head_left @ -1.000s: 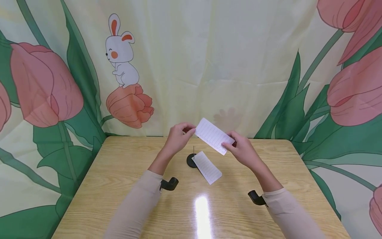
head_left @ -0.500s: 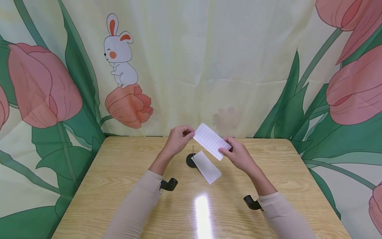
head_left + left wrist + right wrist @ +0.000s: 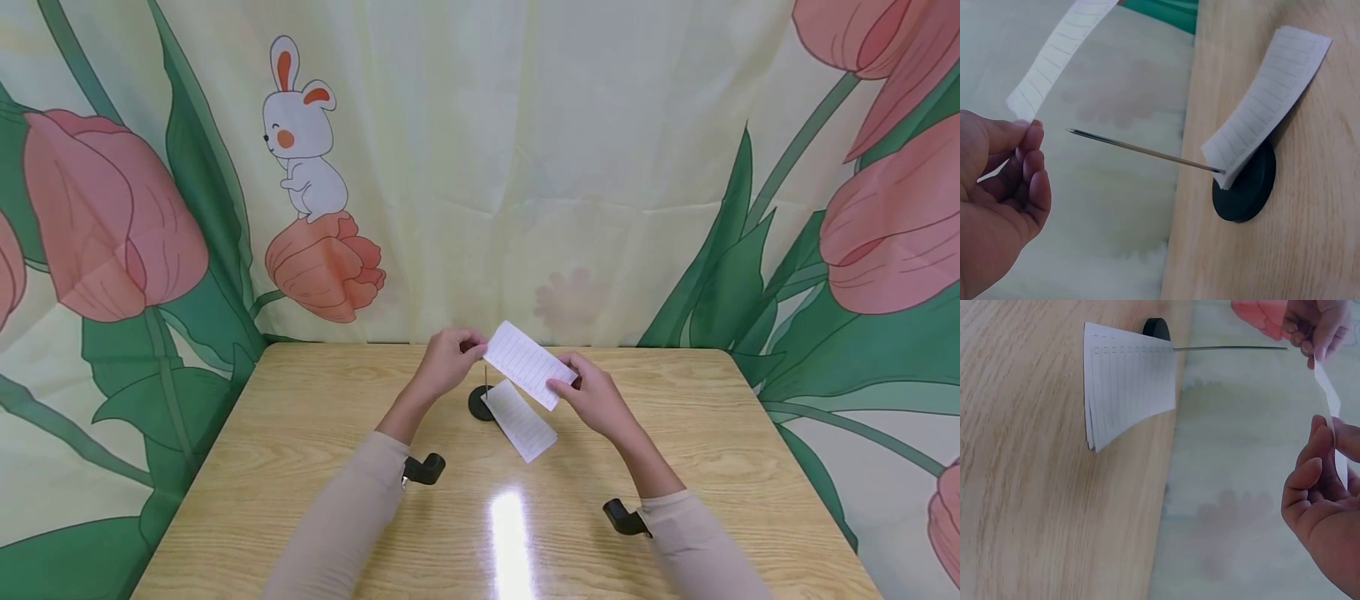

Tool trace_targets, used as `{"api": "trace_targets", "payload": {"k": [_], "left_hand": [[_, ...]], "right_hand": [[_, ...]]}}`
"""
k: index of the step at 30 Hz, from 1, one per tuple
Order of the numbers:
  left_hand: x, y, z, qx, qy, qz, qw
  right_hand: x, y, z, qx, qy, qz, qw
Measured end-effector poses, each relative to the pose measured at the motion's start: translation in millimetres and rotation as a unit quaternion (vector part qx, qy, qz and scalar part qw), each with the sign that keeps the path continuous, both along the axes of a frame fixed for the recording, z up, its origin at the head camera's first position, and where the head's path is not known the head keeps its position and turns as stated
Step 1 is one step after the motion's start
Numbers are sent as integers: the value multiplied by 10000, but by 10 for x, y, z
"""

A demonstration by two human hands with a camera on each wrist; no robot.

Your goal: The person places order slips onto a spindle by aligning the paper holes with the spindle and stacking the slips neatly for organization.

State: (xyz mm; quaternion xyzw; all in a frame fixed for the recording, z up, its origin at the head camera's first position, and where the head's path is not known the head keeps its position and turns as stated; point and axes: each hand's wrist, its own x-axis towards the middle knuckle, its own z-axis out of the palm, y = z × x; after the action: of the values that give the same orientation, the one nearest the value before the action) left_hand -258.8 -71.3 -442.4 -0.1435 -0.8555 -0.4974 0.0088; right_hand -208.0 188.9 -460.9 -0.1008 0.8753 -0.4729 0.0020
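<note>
A lined white paper slip (image 3: 527, 364) is held in the air between both hands. My left hand (image 3: 447, 363) pinches its left corner with thumb and finger, close to the spike's tip in the left wrist view. My right hand (image 3: 598, 395) grips the slip's right end, thumb on the front face. Below it stands a paper spike with a round black base (image 3: 1249, 190) and a thin metal needle (image 3: 1141, 150). Several lined slips (image 3: 1269, 94) are pierced near one end and sit low on the needle, fanning out over the base and tabletop. The held slip is apart from the needle.
The spike stands on a wood-grain table (image 3: 300, 467), whose far edge meets a curtain (image 3: 615, 167) printed with tulips and a rabbit. Black camera mounts (image 3: 425, 468) stick out from both wrists. A bright light reflection lies on the table's front.
Both hands have lowered the held slip towards the spike, with the right hand also shifting leftward. The slips on the spike have stayed put.
</note>
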Motion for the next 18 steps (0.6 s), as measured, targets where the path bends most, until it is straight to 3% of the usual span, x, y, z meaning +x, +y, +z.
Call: {"api": "trace_targets", "payload": {"k": [18], "left_hand": [[0, 7, -149, 45, -73, 52, 10000]], "right_hand": [[4, 2, -99, 45, -228, -114, 9997]]}}
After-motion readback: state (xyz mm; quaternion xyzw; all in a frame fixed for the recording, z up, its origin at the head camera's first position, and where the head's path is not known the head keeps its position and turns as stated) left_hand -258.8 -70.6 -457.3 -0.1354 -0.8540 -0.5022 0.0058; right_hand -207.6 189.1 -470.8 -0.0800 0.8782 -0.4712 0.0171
